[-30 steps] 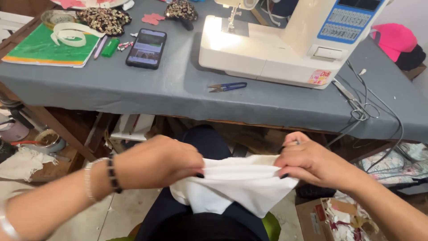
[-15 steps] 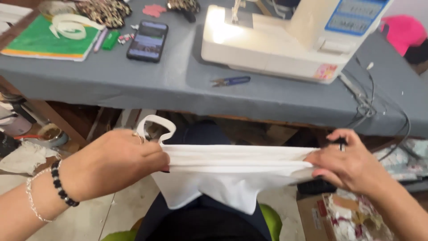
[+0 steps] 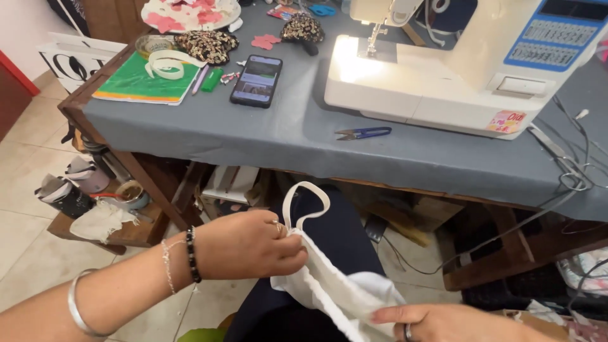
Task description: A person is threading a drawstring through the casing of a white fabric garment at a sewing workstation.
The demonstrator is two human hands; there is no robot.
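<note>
Table [image 3: 209,136] draped in grey cloth runs across the upper frame; a white sewing machine [image 3: 443,69] sits toward its right end with its lamp lit, close to the near edge, presumably within easy reach of the seat. Green pad [image 3: 136,82] lies at the left corner under a coil of white tape [image 3: 166,63]; a dark phone [image 3: 256,80] lies beside it, screen up. Blue-handled snips [image 3: 363,133] lie near the front edge, before the machine. Below the table edge, over the lap, hangs white fabric [image 3: 342,294] with an elastic loop [image 3: 304,202] standing up. Left hand [image 3: 250,244] is closed, fingers pinching the gathered upper corner at the loop's base, likely to keep it taut. Right hand [image 3: 443,322], at the bottom frame edge, presses fingers onto the lower end; how tightly, cannot tell.
</note>
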